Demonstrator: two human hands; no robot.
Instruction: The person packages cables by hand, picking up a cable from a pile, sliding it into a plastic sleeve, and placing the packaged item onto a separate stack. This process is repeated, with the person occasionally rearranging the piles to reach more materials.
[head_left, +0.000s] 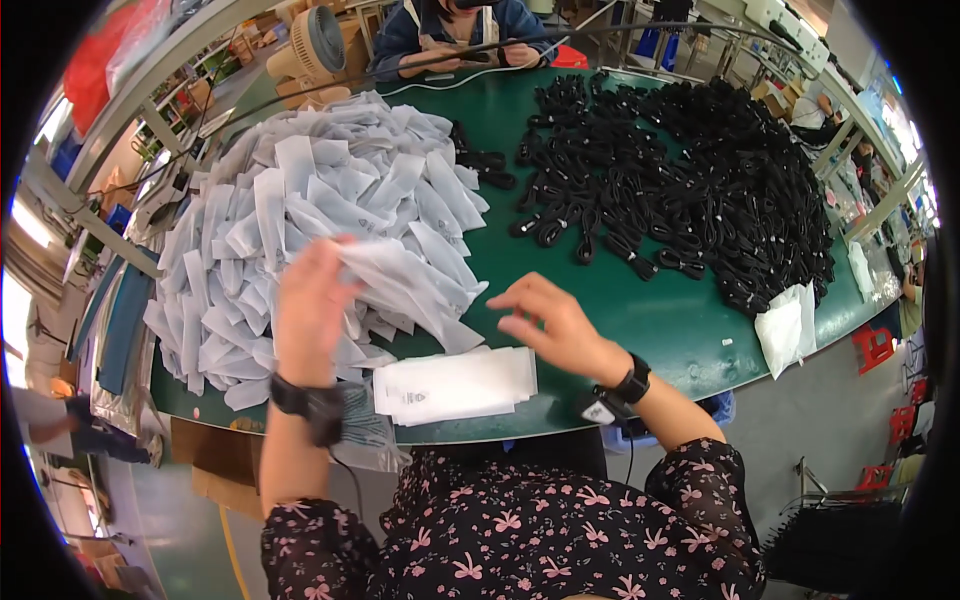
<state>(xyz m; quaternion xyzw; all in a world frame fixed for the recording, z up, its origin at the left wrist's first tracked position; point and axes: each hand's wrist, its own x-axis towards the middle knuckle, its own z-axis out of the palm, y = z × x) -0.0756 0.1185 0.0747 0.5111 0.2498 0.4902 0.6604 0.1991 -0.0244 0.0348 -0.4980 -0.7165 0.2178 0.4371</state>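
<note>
My left hand (pixel 316 300), blurred by motion, is at the near right side of a big heap of filled white pouches (pixel 240 240). Its fingers close on the left end of a smeared, translucent white pouch (pixel 395 275), which slants down to the right. My right hand (pixel 552 322) hovers over the green table, fingers bent and apart, holding nothing. Between and below both hands lies a stack of flat white pouches (pixel 455 388) near the table's front edge. Each wrist wears a black band with a small device.
Bundled black cables (pixel 680 180) cover the right and far part of the green table (pixel 640 325). A white plastic bag (pixel 787 328) hangs at the right edge. Across the table a person's hands (pixel 520 54) hold something small. A fan (pixel 318 40) stands far left; metal frames flank the table.
</note>
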